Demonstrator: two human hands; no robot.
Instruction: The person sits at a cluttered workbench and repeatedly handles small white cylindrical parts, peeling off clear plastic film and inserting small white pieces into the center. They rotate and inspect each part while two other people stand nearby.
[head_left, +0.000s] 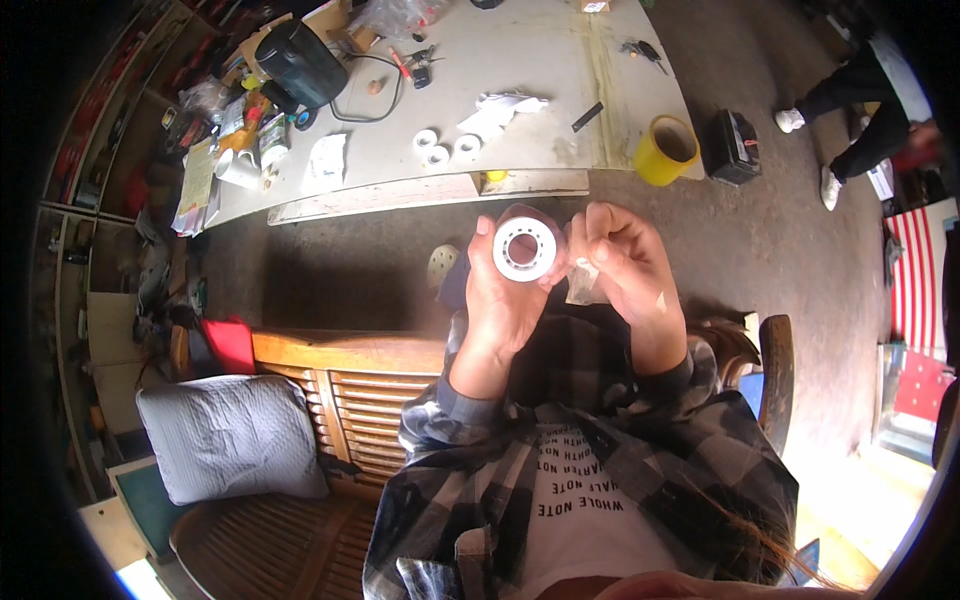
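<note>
Held up in front of my chest is a roll of clear tape with a white slotted core. My left hand is wrapped round it, thumb along its left side. Close to the roll's right side, my right hand has its fingers curled and pinched together. From those fingertips hangs a short see-through strip of tape. Whether the strip still joins the roll cannot be made out. Three small white rings lie on the table beyond my hands.
A crumpled white cloth, a black kettle-like appliance and a yellow tub-shaped roll are on the table. A black battery-like box stands on the floor at right, near another person's legs. A wooden bench with a grey cushion is at left.
</note>
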